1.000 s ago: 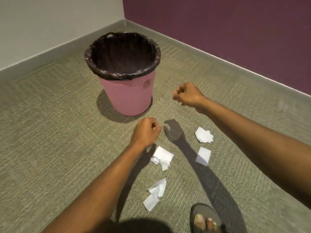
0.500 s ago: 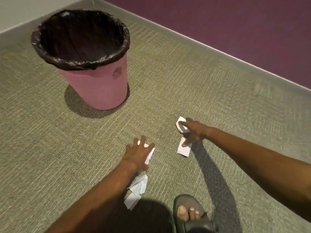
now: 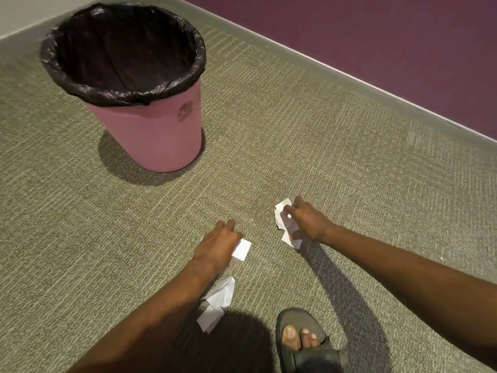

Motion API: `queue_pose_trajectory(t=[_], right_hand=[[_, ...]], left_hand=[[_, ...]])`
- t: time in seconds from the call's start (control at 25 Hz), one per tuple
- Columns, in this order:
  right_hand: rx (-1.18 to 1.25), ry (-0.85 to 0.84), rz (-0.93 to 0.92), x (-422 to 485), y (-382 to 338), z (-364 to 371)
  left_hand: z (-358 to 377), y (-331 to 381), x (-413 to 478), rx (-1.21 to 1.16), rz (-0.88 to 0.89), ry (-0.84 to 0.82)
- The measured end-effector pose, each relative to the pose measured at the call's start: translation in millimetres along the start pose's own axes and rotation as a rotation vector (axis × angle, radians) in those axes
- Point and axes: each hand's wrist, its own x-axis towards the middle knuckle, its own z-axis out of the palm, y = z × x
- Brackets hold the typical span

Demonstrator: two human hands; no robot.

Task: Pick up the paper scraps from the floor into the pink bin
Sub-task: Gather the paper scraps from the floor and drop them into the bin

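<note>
The pink bin with a black liner stands upright on the carpet at the upper left. My left hand lies flat on a white paper scrap, its fingers fairly straight and pointing away from me. My right hand is down on the floor to the right, its fingers curled round a crumpled scrap. A flat scrap lies under its thumb. Two more scraps lie beside my left forearm, partly hidden by it.
My foot in a grey sandal stands at the bottom, right of the nearest scraps. A purple wall with a grey skirting runs along the back right. Olive carpet lies between the hands and the bin.
Both hands came down from fists in the air to the floor. The left one settled flat on a scrap, and the right one's fingers closed round the crumpled scrap.
</note>
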Motion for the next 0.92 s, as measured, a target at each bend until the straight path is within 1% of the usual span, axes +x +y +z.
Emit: queue_pose_trajectory(t=[0.12,0.2,0.28,0.4,0.52,0.64,0.72,0.84,0.92], right_hand=[[0.110,0.077,-0.040,-1,-3,-2],[0.140,0.088,-0.047,-2,-7,-7],[0.177,0.061,-0.042,1,-10,-10],[0.349,0.021,0.001,6,-16,-17],[0.467,0.044,-0.027,8,-32,-41],[0.637,0.158,-0.103,7,-59,-78],[0.769,0.260,-0.141,6,-77,-109],[0.962,0.448,-0.163,3,-103,-165],[1.026,0.585,-0.177,-1,-119,-201]], left_hand=[[6,-8,-1,-0.209,-0.068,0.031],[9,-13,1,-0.322,-0.114,0.044],[10,-15,2,-0.397,-0.137,0.039],[11,-17,3,-0.474,-0.181,0.037],[1,-18,4,-0.556,-0.224,0.055],[-43,-23,6,-0.662,-0.238,0.121],[-86,-27,5,-0.706,-0.198,0.204],[-153,-29,-11,-0.760,-0.154,0.340],[-194,-30,-23,-0.773,-0.161,0.433]])
